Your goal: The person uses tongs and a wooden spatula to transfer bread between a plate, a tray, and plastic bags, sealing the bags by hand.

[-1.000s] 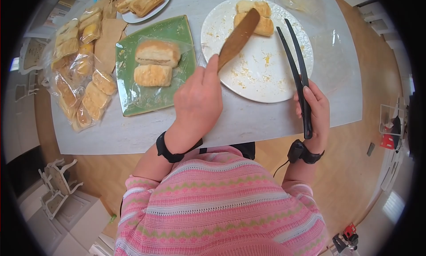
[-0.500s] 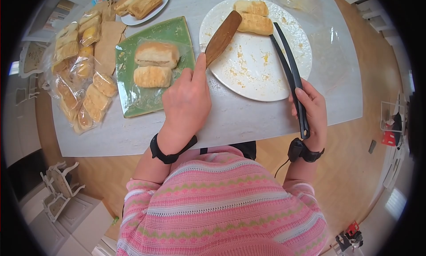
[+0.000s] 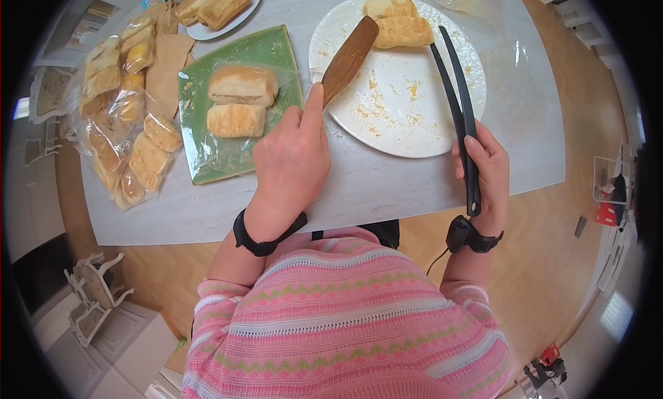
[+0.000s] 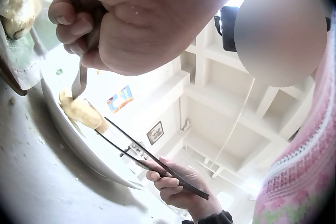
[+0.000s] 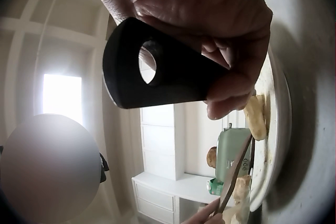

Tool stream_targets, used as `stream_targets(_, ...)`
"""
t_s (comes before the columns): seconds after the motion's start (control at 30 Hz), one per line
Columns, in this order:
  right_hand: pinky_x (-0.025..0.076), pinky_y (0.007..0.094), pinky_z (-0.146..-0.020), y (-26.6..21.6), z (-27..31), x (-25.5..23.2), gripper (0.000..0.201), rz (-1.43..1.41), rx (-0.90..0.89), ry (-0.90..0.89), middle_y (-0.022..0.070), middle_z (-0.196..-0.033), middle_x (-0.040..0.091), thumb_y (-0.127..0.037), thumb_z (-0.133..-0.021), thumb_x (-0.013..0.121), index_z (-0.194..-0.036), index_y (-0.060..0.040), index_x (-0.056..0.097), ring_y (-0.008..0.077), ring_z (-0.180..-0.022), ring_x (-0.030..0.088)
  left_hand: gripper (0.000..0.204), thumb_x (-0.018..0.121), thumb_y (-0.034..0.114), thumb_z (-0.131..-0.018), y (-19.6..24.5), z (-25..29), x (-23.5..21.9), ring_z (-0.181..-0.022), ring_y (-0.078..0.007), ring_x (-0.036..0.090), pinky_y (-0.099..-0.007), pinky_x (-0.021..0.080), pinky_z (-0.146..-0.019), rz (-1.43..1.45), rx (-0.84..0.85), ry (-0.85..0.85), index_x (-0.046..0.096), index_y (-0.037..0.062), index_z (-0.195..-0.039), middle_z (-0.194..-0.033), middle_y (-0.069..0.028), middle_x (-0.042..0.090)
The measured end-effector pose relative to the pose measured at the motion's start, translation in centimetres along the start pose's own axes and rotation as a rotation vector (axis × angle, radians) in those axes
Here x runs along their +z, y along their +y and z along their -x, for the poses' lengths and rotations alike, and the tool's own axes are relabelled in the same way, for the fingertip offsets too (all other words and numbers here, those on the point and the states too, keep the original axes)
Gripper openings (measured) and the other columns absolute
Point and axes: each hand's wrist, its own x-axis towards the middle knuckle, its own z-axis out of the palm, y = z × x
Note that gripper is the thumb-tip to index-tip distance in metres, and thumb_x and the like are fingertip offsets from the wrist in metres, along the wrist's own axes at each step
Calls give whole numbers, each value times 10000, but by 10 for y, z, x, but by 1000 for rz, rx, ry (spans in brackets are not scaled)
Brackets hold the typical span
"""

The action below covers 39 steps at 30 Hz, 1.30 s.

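My left hand (image 3: 290, 154) grips a wooden spatula (image 3: 352, 57), index finger stretched along its handle. The blade reaches over the white plate (image 3: 414, 126) to the left side of the bread pieces. In my right hand (image 3: 489, 167) are black tongs (image 3: 467, 133), held around the middle with their arms slightly apart. One tong tip is right at the end of the nearer bread piece (image 3: 404, 33); a second bread piece (image 3: 389, 8) lies behind it. The left wrist view shows the spatula edge at the bread (image 4: 81, 112) and the tongs (image 4: 157, 165) at its other end.
Left of the white plate is a green square plate (image 3: 207, 160) with two bread pieces (image 3: 242, 85) on clear film. Several bagged breads (image 3: 131, 116) lie further left, beside a small white plate (image 3: 242, 19) with pastry. Crumbs dot the white plate; clear plastic (image 3: 463, 2) lies behind it.
The spatula has moved left and toward me, from over the bread pieces to their left side. The tongs' tips have come to the nearer bread, which has shifted slightly right and away.
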Motion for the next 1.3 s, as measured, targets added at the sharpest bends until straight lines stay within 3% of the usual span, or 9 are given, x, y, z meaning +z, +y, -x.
stream_targets(0.03,463,199,-473,0,0,1,469,-4,4,5,69,-802,662,-130,-958,654,-1380,44,544,89,-530,595,466,644,60,-862,0,0,1,-550,-260,605,-397,472,-451,0,37,40,618,59,-1327,-722,-89,547)
stream_targets(0.27,439,195,-455,3,-3,-3,460,-7,-18,42,53,-799,661,-141,-966,646,-1379,34,546,79,-521,589,458,641,68,-872,2,0,4,-550,-262,607,-392,472,-454,17,47,20,618,61,-1329,-721,-91,548)
stream_targets(0.33,437,194,-456,2,-2,-2,461,-8,-30,53,52,-802,660,-141,-967,644,-1382,32,544,78,-523,589,495,636,72,-893,4,0,2,-624,-296,627,-414,498,-536,36,-2,-61,581,90,-1385,-805,-111,606)
stream_targets(0.7,451,193,-491,-5,7,2,479,-37,-112,22,57,-825,655,-124,-961,644,-1398,36,531,80,-552,587,468,638,80,-895,6,2,5,-634,-296,624,-411,490,-547,92,1,-104,602,102,-1361,-799,-100,602)
stream_targets(1.3,456,208,-498,-3,15,1,471,58,30,18,53,-805,654,-90,-958,634,-1399,39,533,79,-550,577,440,625,80,-910,4,3,9,-667,-309,626,-416,492,-581,138,-33,-113,607,105,-1349,-818,-112,606)
